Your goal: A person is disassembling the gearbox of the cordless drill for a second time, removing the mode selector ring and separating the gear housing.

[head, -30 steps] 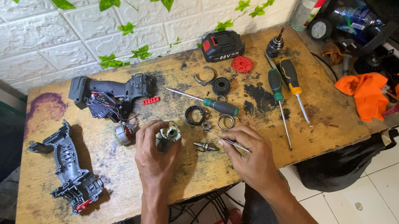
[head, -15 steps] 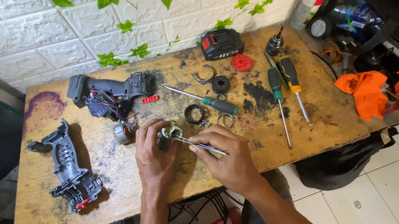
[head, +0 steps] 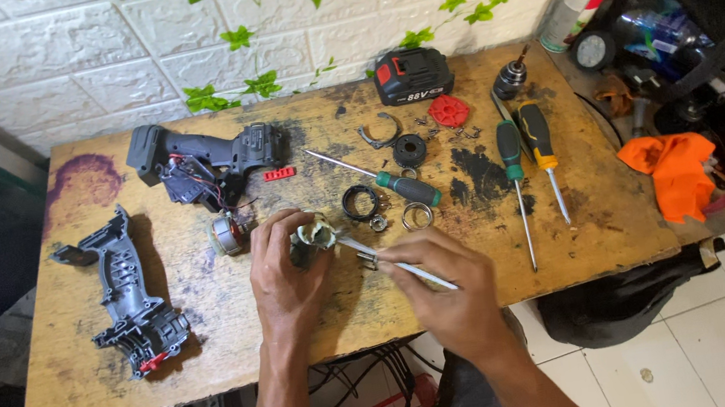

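The left hand (head: 283, 274) gripped the small metal part (head: 315, 234) upright, steadying it just above the surface (head: 213, 344); the right hand (head: 447, 281), closed around the thin tool (head: 394, 263), pressed its tip in.

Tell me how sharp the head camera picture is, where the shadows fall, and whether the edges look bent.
Head view: soft, even light; the stained wooden tabletop and green-handled screwdriver look sharp. Left hand and right hand cast faint shadows towards the near edge. The small metal part they hold is slightly soft. The table edges splay outward, a wide-angle effect.
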